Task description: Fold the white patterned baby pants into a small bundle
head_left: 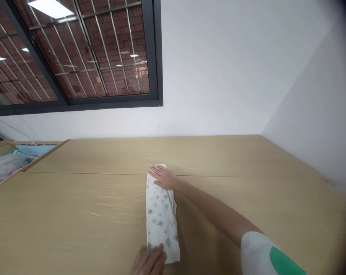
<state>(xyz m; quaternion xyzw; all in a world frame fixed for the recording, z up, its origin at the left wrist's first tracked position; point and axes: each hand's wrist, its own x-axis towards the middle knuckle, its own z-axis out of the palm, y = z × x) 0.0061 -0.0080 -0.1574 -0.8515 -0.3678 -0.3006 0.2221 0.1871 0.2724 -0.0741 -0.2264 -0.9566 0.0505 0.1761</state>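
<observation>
A white cloth piece [161, 217] with small green and grey prints lies folded into a long narrow strip on the tan table; its exact kind of garment I cannot make out. My right hand [163, 177] rests flat across its far end, fingers stretched out to the left. At the near end, my left hand [150, 260] touches the lower left edge with its fingers extended, slightly blurred and partly cut off by the bottom of the view. On the strip's right side a small piece of fabric sticks out.
The tan tabletop [75, 214] has a seam running across it and meets a white wall [218, 76]. An open box [46, 156] with light-coloured fabrics stands at the left. Above is a dark-framed window [157, 57] with bars behind it.
</observation>
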